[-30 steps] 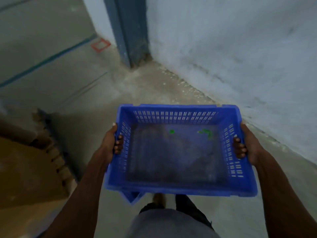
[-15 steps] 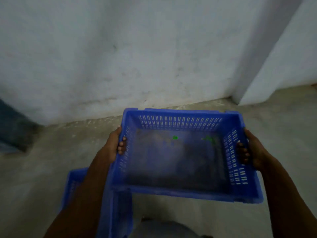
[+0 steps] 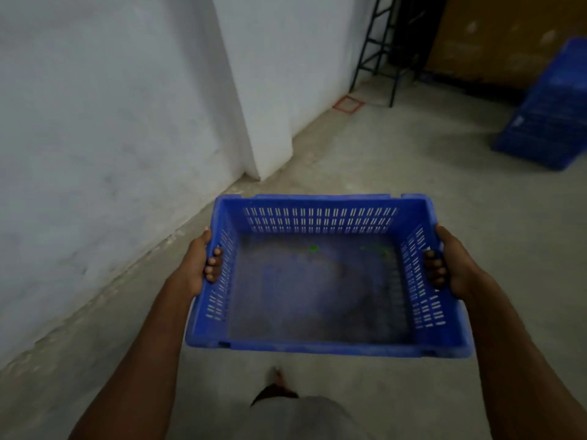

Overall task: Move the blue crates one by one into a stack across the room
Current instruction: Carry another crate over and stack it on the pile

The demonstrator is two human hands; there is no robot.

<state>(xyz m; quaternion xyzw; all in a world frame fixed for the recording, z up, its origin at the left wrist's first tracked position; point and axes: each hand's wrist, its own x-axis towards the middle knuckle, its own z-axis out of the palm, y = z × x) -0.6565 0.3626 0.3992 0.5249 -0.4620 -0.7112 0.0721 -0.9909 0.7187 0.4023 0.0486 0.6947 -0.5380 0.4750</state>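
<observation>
Left hand [image 3: 198, 265] and right hand [image 3: 454, 265] gripping blue crate [image 3: 317, 346], crate stack [image 3: 546, 122] blurred, cropped

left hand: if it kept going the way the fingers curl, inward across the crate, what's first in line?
The left hand grips the blue crate; its fingers already lie on the slotted left wall. Past that, probably open interior.

The stack of blue crates [image 3: 548, 112], far right of the carried blue crate [image 3: 320, 344], is blurred and cut by the picture's edge; its count cannot be told. The green specks [image 3: 313, 248] inside the carried crate are too blurred to identify.
</observation>
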